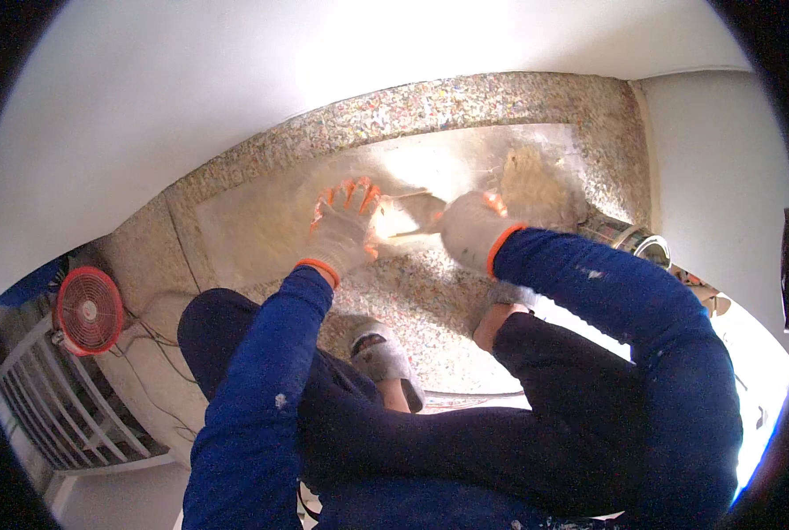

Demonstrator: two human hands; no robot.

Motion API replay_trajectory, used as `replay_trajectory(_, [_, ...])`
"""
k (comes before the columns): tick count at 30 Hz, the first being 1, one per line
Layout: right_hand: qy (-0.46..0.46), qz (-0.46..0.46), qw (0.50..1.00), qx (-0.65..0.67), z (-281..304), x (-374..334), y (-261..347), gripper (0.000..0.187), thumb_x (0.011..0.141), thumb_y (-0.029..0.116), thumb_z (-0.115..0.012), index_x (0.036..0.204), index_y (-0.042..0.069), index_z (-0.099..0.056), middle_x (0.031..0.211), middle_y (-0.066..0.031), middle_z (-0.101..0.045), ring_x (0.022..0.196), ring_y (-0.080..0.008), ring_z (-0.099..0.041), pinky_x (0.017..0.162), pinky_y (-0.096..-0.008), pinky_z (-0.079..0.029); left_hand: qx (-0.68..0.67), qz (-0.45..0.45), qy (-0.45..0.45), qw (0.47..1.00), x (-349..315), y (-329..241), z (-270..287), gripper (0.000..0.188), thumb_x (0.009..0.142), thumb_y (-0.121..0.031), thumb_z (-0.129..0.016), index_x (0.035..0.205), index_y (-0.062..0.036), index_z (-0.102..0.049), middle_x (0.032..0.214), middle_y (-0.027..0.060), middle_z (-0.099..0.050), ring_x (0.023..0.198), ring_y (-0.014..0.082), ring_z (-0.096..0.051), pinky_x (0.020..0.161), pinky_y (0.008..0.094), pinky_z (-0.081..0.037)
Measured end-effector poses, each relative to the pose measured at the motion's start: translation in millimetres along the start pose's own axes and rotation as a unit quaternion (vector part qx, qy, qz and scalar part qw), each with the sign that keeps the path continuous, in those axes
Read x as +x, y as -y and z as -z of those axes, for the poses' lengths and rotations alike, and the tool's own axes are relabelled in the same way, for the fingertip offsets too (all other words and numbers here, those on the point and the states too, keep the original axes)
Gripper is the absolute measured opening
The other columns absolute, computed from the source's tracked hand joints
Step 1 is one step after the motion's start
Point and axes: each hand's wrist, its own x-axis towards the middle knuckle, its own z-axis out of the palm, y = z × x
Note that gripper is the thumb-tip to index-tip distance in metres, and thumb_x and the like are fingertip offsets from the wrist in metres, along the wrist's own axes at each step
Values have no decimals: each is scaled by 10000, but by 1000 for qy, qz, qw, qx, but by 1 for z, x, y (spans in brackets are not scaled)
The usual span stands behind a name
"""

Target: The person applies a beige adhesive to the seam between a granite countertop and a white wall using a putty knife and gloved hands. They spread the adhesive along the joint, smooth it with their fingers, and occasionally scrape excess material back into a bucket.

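My left hand [343,225], in a pale work glove with orange fingertips and cuff, lies palm down with spread fingers on a shiny, wet-looking tan patch [253,219]. My right hand [476,231], gloved alike, is closed at the right end of a flat, thin-bladed tool [423,210] that looks like a scraper. Its blade points toward my left hand, and glare washes out part of it. The grip is hidden by the glove. The patch spreads over a speckled, multicoloured floor [430,300], with a browner area at its right part.
White walls [191,97] enclose the floor ahead and at the right. A tipped metal can [629,238] lies beside my right forearm. At the left stand a round red fan [90,309] with trailing cables and a slatted white rack [68,406]. My slippered feet [381,358] are close behind the patch.
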Motion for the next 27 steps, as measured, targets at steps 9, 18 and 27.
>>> replay_trajectory(9, [54,1,828,558,-23,-77,-91,503,990,358,-608,1450,170,-533,730,-29,-663,531,-100,-620,431,-251,-477,-387,80,-75,915,12,-2,19,623,977,-456,-547,1490,-128,-416,1525,104,-446,1360,298,-458,1091,480,-383])
replay_trajectory(18, [82,216,571,787,-50,-66,-103,678,981,394,-637,1503,31,-402,754,-59,-631,453,-67,-516,362,-208,-401,-949,-56,90,298,30,-43,23,719,1033,-568,-374,1319,62,-569,1309,187,-598,1204,340,-566,988,505,-477])
replay_trajectory(27, [35,153,584,797,-63,-35,-64,668,992,457,-605,1556,219,-338,789,-36,-595,536,-95,-536,420,-239,-400,-976,69,9,206,28,-50,29,533,956,-504,-606,1120,0,-661,1092,162,-664,1004,338,-628,878,478,-539])
